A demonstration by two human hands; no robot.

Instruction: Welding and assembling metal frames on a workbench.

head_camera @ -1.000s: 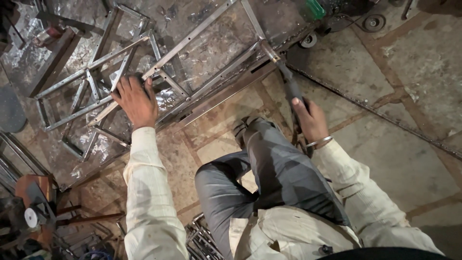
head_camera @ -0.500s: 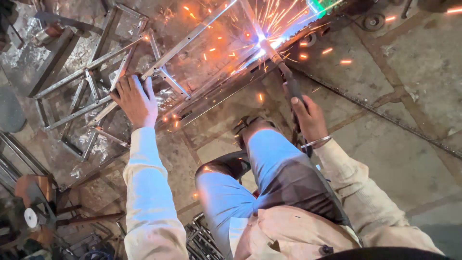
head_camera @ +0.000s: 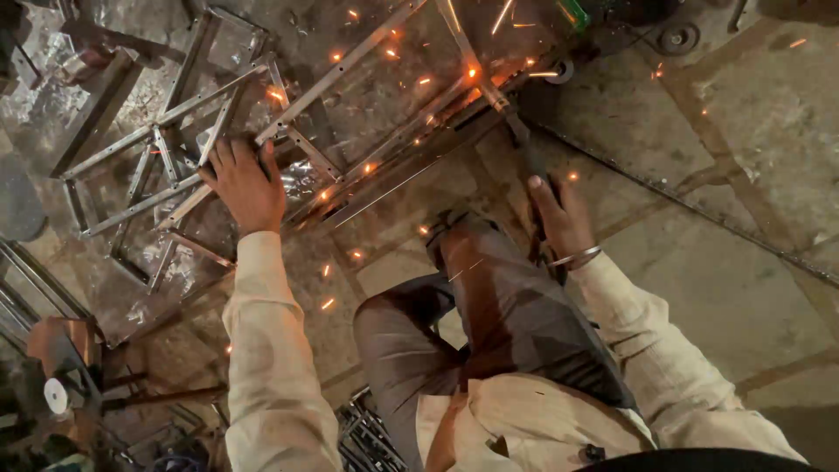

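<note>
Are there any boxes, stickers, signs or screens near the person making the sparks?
None show clearly: no box, sign or screen.
Green thing: top edge, behind the metal frame; small, bright green, too cut off to tell what it is.
White disc: bottom left corner, round, plain white, on a reddish tool; no markings can be made out.

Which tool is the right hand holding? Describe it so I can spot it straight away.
Start at the metal frame lying on the stone floor. At its right end, sparks fly around a dark, slim welding electrode holder, gripped by the right hand, the one wearing a wrist bangle.
</note>
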